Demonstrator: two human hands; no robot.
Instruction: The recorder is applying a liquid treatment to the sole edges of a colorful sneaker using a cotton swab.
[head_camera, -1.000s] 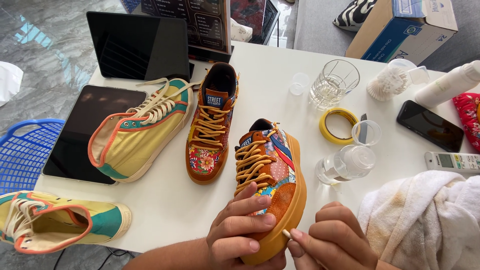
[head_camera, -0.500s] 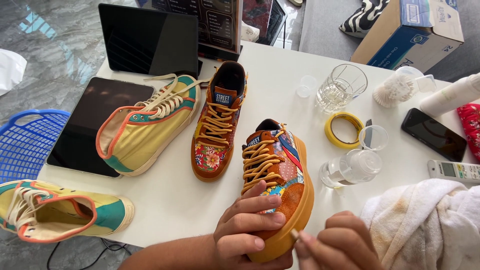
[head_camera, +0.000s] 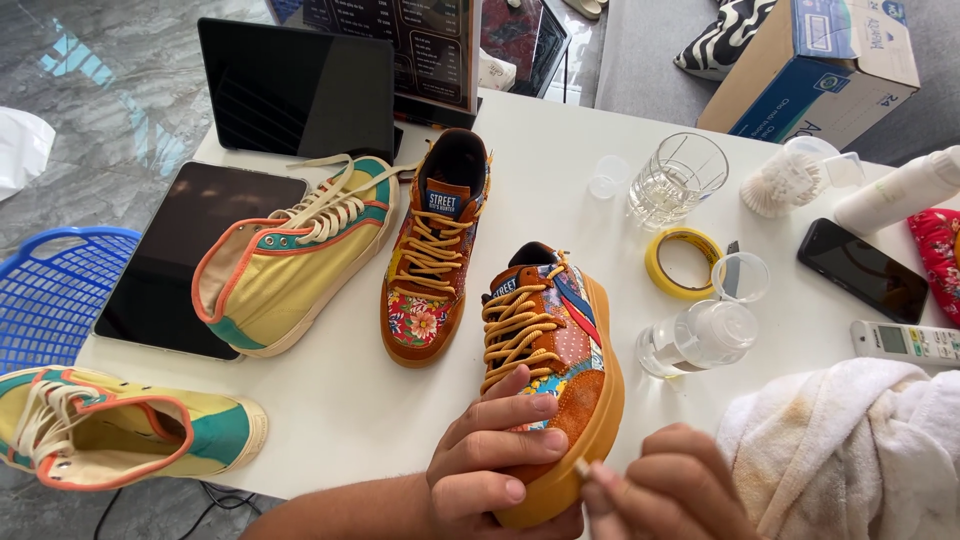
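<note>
orange floral patchwork sneaker (head_camera: 555, 350), yellow laces, yellow/teal hi-top (head_camera: 290, 260), blue basket (head_camera: 50, 290)

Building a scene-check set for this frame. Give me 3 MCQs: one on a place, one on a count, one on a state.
1. Where is the roll of yellow tape?
A. right of the held patterned shoe
B. in the blue basket
C. on the tablet

2. How many shoes are in view?
A. two
B. four
C. six

3. What is the left hand doing?
A. resting flat on the table
B. gripping the held patterned shoe
C. holding the phone

Answers: 1 A, it lies on the white table to that shoe's right; 2 B, two yellow high-tops and two floral orange ones; 3 B, its fingers wrap the toe.
</note>
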